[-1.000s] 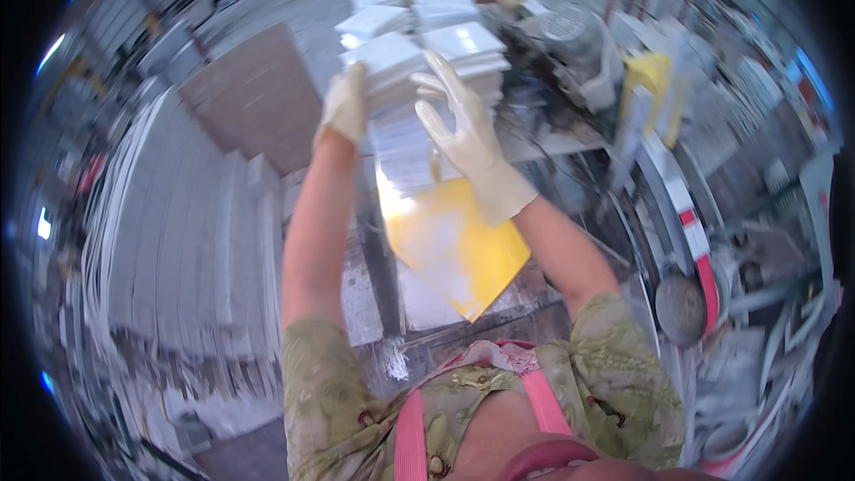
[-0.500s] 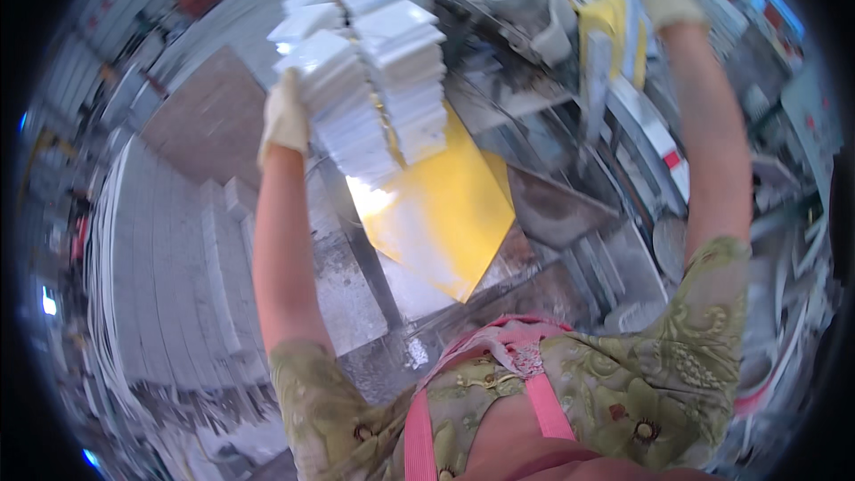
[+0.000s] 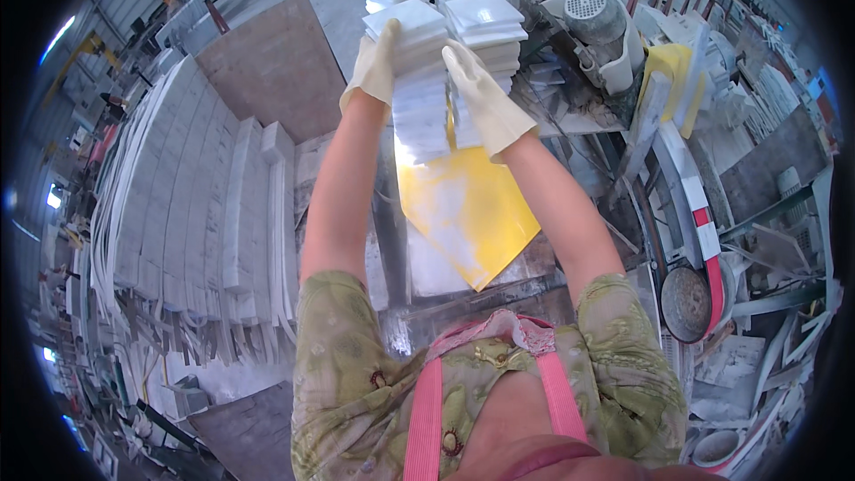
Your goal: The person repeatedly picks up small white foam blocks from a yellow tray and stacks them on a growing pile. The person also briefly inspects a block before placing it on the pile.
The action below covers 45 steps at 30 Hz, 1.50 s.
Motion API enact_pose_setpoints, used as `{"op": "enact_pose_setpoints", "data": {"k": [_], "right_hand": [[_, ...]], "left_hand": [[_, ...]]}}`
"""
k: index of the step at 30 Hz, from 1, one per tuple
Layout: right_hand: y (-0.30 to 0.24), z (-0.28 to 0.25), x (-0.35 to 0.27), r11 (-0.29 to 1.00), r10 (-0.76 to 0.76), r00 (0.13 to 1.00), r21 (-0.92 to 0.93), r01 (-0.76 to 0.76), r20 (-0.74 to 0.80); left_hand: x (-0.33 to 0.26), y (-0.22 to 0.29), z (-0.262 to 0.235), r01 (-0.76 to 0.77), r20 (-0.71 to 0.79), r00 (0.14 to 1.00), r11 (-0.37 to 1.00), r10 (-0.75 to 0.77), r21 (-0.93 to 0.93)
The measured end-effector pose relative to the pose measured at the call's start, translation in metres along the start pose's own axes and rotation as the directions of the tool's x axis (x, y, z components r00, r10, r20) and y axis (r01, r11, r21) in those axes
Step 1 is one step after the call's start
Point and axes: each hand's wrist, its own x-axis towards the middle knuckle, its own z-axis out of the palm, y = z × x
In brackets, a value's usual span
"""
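Note:
Both my hands wear pale rubber gloves and reach up to a tall stack of white stone tiles [image 3: 419,80]. My left hand [image 3: 377,62] presses against the stack's left side near its top. My right hand [image 3: 481,93] lies flat against the stack's right side, fingers pointing up. The top tile [image 3: 411,16] sits between the two hands. More stacks of white tiles [image 3: 481,9] stand just behind and to the right. A yellow sheet [image 3: 468,205] lies below the stack, wet and shiny.
A cutting machine with a grey motor [image 3: 592,18] and yellow parts [image 3: 668,67] stands at the right. Long white stone strips [image 3: 196,214] lean in rows at the left. A brown slab [image 3: 267,71] lies beyond them. A round pan [image 3: 686,303] sits lower right.
My right hand, raised far to the upper right half a second ago, has come back down onto the right side of the tile stack. The view has shifted.

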Motion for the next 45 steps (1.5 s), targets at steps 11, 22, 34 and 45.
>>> {"op": "enact_pose_setpoints", "data": {"k": [11,22,34,45], "right_hand": [[0.044,0.022,0.027,0.880,-0.427,0.904,-0.227,0.417,0.005],[0.036,0.049,0.040,0.986,-0.135,0.946,-0.136,0.098,-0.294],[0.024,0.033,-0.002,0.984,-0.021,0.985,0.170,0.050,-0.173],[0.057,-0.276,-0.283,0.622,0.209,0.976,-0.778,-0.090,0.054]], "left_hand": [[-0.021,0.016,-0.004,0.010,0.092,0.996,0.990,0.002,-0.138],[-0.004,0.002,-0.012,-0.014,0.131,0.991,0.982,0.040,-0.190],[0.024,-0.015,-0.014,0.041,0.098,0.995,0.991,-0.028,-0.126],[-0.132,-0.049,-0.003,-0.394,-0.077,0.912,0.913,0.403,0.103]]}}
